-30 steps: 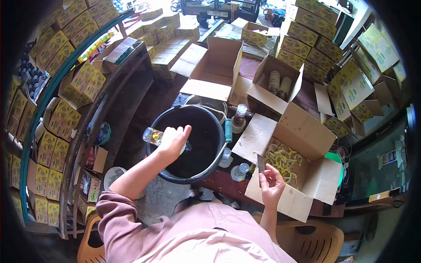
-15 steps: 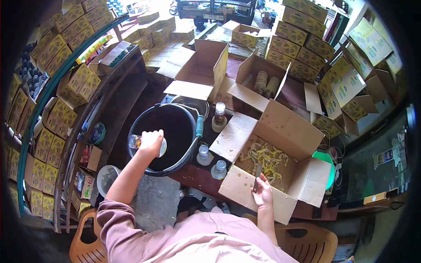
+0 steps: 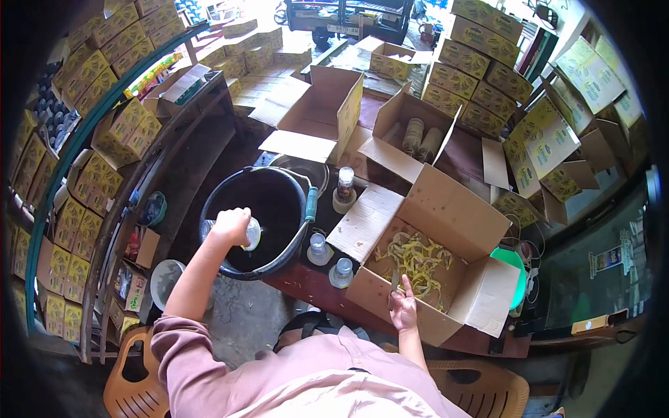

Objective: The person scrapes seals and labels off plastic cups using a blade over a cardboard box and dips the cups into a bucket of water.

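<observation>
My left hand (image 3: 232, 226) is wrapped round a small glass jar (image 3: 254, 235) and holds it tilted over the dark bucket (image 3: 306, 240); a pale round end sticks out on the right of the fist. My right hand (image 3: 403, 310) grips a narrow, flat knife-like blade (image 3: 395, 280) that points up at the near edge of an open cardboard box (image 3: 453, 205). Yellow and whitish curled strips (image 3: 418, 261) lie inside this box. Between bucket and box stand two clear glass jars (image 3: 318, 245) (image 3: 342, 269) and a taller labelled jar (image 3: 345, 182) on a round base.
Open cartons (image 3: 313, 111) stand farther back, one with cylindrical rolls (image 3: 413, 136) inside. Stacked yellow cartons (image 3: 463, 56) rise behind. A shelf of boxes (image 3: 70, 230) runs along the left. A green round basin (image 3: 512, 275) sits at the box's right, and orange chairs (image 3: 136, 376) flank me.
My left hand has turned the jar slightly, so its coloured label no longer shows. My right hand with the blade has shifted a little left, and one finger now points up.
</observation>
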`<state>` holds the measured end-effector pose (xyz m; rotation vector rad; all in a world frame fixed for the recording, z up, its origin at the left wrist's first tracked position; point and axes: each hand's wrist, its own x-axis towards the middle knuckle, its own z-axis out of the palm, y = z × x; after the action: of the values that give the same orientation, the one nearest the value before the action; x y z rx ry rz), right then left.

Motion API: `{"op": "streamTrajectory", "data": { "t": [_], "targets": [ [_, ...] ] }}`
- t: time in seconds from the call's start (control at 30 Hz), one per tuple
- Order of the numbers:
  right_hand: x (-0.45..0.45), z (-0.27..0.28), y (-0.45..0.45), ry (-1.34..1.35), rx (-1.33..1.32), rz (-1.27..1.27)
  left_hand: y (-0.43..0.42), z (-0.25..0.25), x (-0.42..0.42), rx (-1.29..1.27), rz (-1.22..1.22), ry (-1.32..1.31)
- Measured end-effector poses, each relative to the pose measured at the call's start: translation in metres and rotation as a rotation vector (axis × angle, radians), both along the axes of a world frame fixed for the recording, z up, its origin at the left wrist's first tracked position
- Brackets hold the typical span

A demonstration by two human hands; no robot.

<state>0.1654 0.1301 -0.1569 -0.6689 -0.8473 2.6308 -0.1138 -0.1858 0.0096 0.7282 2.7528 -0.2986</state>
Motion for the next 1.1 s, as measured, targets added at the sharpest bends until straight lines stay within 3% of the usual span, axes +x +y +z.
{"op": "streamTrajectory", "data": {
  "t": [0.13,0.3,0.4,0.53,0.7,1.1],
  "targets": [
    [0.003,-0.017,-0.008,0.012,0.283,0.013,0.002,0.016,-0.009,0.055,0.049,-0.053],
    [0.003,-0.021,-0.012,0.029,0.299,-0.011,0.008,0.036,-0.016,0.017,0.005,-0.005],
    [0.003,-0.016,-0.013,0.022,0.267,-0.017,0.012,0.043,-0.022,-0.051,-0.073,-0.097],
    [0.003,-0.015,-0.012,0.007,0.25,-0.019,0.018,0.061,-0.026,-0.029,-0.029,0.023],
    [0.003,-0.009,-0.01,0.039,0.133,-0.022,0.021,0.047,-0.029,-0.182,-0.055,-0.078],
    [0.013,0.021,-0.008,0.092,-0.04,0.076,0.026,0.035,-0.036,-0.26,0.138,-0.277]
  ]
}}
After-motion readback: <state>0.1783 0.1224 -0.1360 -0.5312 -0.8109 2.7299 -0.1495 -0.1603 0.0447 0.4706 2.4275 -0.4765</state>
